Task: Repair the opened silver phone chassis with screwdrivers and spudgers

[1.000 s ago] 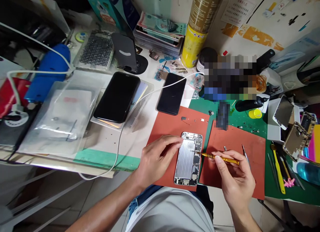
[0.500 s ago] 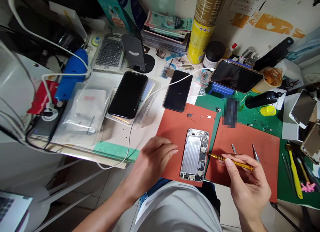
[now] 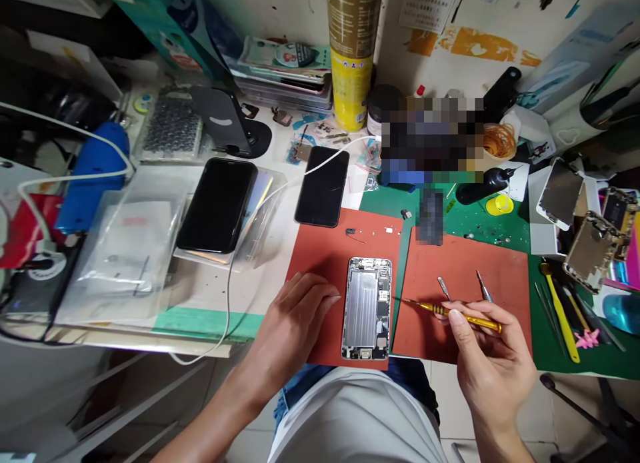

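Gold screwdriver (image 3: 483,322), farther from the opened phone (image 3: 361,310)

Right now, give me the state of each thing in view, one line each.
Phone housing: open, no screen, internals exposed.
Left hand: empty, beside the housing.
Right hand: gripping the gold screwdriver.
Gold screwdriver: held, tip clear of the housing.
Large black phone: face up, screen dark.
Spray can: upright.

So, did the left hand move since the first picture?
Yes: the left hand drew back from the top corner of the open phone, and now stops beside its left edge.
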Demonstrator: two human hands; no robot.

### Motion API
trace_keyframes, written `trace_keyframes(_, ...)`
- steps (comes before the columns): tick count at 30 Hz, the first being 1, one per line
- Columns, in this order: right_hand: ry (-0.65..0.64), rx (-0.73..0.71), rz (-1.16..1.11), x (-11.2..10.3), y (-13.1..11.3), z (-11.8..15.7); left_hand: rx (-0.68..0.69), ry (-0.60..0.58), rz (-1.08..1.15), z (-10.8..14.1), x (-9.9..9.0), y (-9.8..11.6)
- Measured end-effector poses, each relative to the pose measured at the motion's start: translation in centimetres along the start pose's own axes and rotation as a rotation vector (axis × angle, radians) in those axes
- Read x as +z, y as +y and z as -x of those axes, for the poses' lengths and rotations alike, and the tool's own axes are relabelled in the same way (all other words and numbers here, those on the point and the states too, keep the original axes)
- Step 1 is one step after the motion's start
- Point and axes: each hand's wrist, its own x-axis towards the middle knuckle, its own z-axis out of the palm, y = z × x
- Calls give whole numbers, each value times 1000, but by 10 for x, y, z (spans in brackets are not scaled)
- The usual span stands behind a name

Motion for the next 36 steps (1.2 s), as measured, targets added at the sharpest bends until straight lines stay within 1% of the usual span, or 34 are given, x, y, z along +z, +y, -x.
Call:
trace_keyframes(2, -8, 8, -13, 2, 2, 1, 8, 36, 41, -13, 4, 6)
trace_keyframes(4, -19, 16, -26, 3, 3, 2, 49, 61, 31, -28, 12, 11)
trace_keyframes(8, -26, 25, -26, 4, 3, 4, 128, 37, -94, -52, 28, 14)
trace_keyframes(11, -28, 32, -21, 3, 4, 4, 147, 28, -159, -59, 36, 12)
trace_keyframes(17, -33, 34, -11, 2, 8, 2, 180, 53, -200, -60, 43, 11)
trace_keyframes(23, -27, 41, -18, 1, 7, 2, 185, 28, -217, -58, 41, 13)
trace_keyframes(26, -24, 40, -21, 0, 8, 1, 183, 35, -197, -56, 39, 11)
trace_keyframes(32, -19, 34, -12, 3, 7, 0, 162, 108, -124, -41, 32, 7)
trace_keyframes(36, -43, 25, -4, 10, 6, 0, 239, 80, -128, -30, 29, 7)
